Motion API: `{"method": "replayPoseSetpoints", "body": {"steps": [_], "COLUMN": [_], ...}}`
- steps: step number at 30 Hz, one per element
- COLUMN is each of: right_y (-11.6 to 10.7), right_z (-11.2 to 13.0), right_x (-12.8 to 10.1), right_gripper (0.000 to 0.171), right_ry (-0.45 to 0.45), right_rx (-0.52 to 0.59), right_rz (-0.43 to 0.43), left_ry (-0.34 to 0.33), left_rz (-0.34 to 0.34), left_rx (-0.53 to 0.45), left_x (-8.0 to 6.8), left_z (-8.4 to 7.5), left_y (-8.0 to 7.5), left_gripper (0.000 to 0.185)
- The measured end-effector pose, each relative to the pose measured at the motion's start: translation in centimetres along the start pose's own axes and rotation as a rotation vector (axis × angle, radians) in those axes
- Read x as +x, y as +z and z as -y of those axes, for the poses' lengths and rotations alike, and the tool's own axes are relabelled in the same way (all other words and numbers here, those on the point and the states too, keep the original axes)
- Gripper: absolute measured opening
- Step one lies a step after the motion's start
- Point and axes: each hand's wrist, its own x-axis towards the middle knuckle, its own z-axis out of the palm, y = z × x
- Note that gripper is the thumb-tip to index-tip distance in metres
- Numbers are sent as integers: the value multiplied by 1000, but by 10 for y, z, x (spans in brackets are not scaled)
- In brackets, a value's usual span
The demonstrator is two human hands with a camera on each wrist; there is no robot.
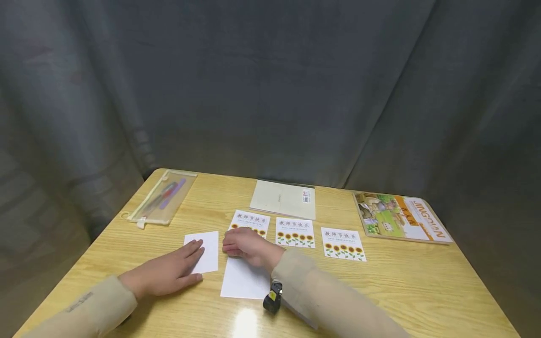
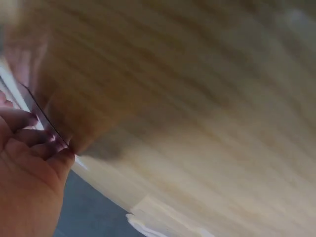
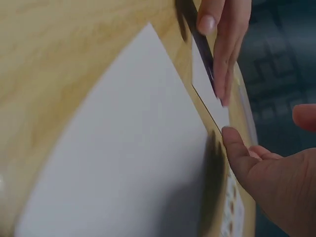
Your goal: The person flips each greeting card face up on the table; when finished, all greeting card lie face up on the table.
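Note:
My left hand [image 1: 166, 273] lies with straight fingers on a small white sheet of paper [image 1: 210, 258], pressing its left part. In the left wrist view the left hand [image 2: 29, 173] appears at the left edge, close to the table. My right hand [image 1: 252, 248] is over the top of a larger white sheet [image 1: 243, 280], overlapping a sunflower card [image 1: 252, 219]. From the right wrist, a digit of the right hand [image 3: 281, 173] reaches the near edge of the small sheet; whether it touches is unclear. Nothing shows held in it.
Two more sunflower cards, a middle one [image 1: 295, 231] and a right one [image 1: 344, 244], lie in a row. Behind them is a cream notebook [image 1: 281, 199]. A zip pouch [image 1: 166, 197] sits back left, an illustrated book [image 1: 400, 218] back right. A grey curtain [image 1: 270, 94] hangs behind the table.

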Motion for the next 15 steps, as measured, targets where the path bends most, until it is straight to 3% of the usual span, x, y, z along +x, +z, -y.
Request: {"method": "replayPoseSetpoints", "body": {"steps": [7, 15], "right_y": [12, 17], "right_z": [0, 3], "right_x": [2, 3], "right_gripper": [18, 28], "right_ry": [31, 57], "right_rx": [58, 24], "right_rz": [-19, -70], "left_ry": [1, -55], "left_rz": [24, 33], "left_rx": [37, -45], "left_x": [2, 2], "left_z": [-5, -4], "left_y": [4, 4], "left_gripper": [79, 77]}}
